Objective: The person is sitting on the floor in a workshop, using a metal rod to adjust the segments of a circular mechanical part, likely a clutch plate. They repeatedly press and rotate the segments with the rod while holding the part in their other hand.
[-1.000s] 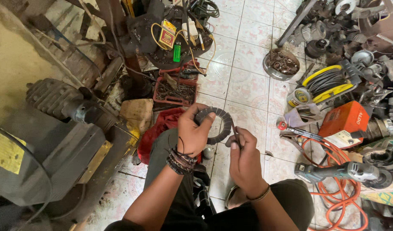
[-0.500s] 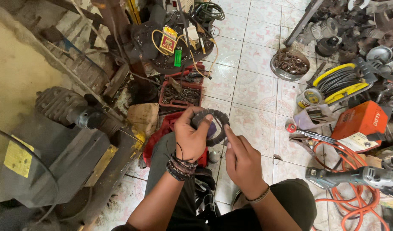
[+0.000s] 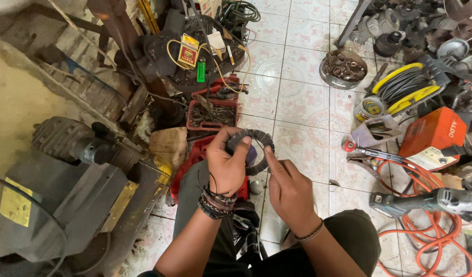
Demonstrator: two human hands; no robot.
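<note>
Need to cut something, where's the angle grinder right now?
The angle grinder lies on the tiled floor at far right, on the orange hose, below the orange box.

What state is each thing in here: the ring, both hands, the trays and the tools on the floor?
Dark toothed ring: held up edgewise, off the floor.
Left hand: gripping the ring's left side.
Right hand: forefinger touching the ring's right edge.
Red parts tray: open, filled with small hardware.
Round metal tin: open, full of rusty parts.
Angle grinder: lying on its side.
Yellow cable reel: wound.
</note>
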